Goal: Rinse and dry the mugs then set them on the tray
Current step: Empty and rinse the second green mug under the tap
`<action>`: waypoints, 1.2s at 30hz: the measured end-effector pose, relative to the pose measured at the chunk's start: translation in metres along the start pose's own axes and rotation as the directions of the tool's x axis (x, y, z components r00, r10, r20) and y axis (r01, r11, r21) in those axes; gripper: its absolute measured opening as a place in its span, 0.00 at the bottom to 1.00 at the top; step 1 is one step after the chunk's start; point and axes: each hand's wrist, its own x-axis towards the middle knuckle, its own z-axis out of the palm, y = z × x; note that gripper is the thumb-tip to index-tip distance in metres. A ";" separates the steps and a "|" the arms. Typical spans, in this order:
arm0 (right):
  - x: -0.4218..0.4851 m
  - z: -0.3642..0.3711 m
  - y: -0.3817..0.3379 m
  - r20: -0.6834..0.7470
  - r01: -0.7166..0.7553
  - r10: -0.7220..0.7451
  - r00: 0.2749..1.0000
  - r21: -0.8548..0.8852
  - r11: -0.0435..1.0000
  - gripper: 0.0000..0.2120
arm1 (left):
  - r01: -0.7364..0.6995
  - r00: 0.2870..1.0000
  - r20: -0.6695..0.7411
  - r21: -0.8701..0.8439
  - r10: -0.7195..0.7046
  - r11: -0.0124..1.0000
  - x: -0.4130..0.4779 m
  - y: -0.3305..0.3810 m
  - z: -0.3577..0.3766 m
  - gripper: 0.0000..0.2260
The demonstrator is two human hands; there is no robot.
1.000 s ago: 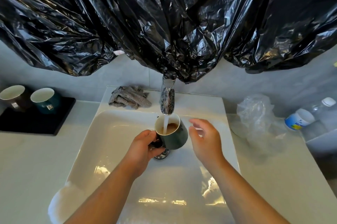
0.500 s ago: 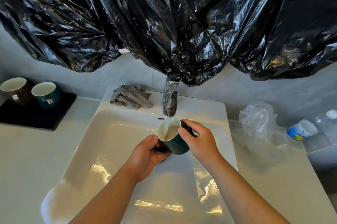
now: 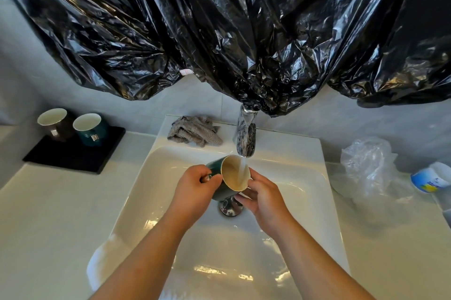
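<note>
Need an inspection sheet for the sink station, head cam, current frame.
surface: white counter with sink basin; tap running.
job's things: held mug, dark green, tilted under the stream over the basin; brown mug and teal mug upright on the black tray, left; grey cloth on the ledge behind the basin.
clutter: clear plastic bag and a labelled white container, right.
grips: left hand grips the held mug's handle side; right hand holds its rim side.
cables: nothing seen.
surroundings: black plastic sheeting hangs over the tap; pale tiled wall.
</note>
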 end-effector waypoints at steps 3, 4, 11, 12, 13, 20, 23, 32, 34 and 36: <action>-0.001 0.000 0.001 -0.006 0.005 -0.005 1.000 0.007 1.000 0.19 | -0.009 1.000 -0.001 0.026 0.009 1.000 0.000 -0.002 0.000 0.15; -0.002 0.000 0.000 -0.010 0.008 -0.008 1.000 0.007 1.000 0.18 | -0.008 1.000 -0.002 0.028 0.008 1.000 0.000 -0.002 0.000 0.15; -0.003 -0.005 0.000 -0.019 0.029 -0.030 0.999 -0.038 0.999 0.19 | -0.045 0.999 -0.013 0.070 0.046 0.996 0.000 -0.003 0.003 0.15; -0.003 -0.007 0.000 -0.017 0.040 -0.041 0.999 -0.062 0.997 0.20 | -0.027 1.000 -0.003 0.061 0.027 0.998 0.001 -0.004 0.004 0.15; -0.003 -0.009 0.001 -0.010 0.054 -0.055 0.998 -0.085 0.995 0.20 | 0.008 1.000 0.008 0.021 -0.008 1.000 0.004 -0.007 0.004 0.15; 0.002 -0.023 0.006 0.074 0.075 -0.060 0.995 -0.226 0.971 0.16 | 0.372 0.922 0.216 -0.254 -0.322 0.893 0.003 -0.010 0.018 0.13; 0.003 -0.029 0.007 0.052 0.056 -0.041 0.998 -0.315 0.947 0.15 | 0.410 0.901 0.240 -0.195 -0.362 0.891 0.002 -0.019 0.026 0.17; 0.010 -0.041 0.007 0.088 0.103 -0.077 0.993 -0.353 0.930 0.13 | 0.605 0.791 0.329 -0.289 -0.516 0.742 0.014 -0.027 0.036 0.15; 0.014 -0.043 0.006 0.088 0.096 -0.071 0.994 -0.328 0.940 0.14 | 0.676 0.737 0.355 -0.391 -0.575 0.624 0.018 -0.028 0.035 0.14; 0.018 -0.044 0.003 0.085 0.071 -0.048 0.995 -0.294 0.953 0.14 | 0.724 0.686 0.397 -0.457 -0.610 0.517 0.023 -0.029 0.034 0.13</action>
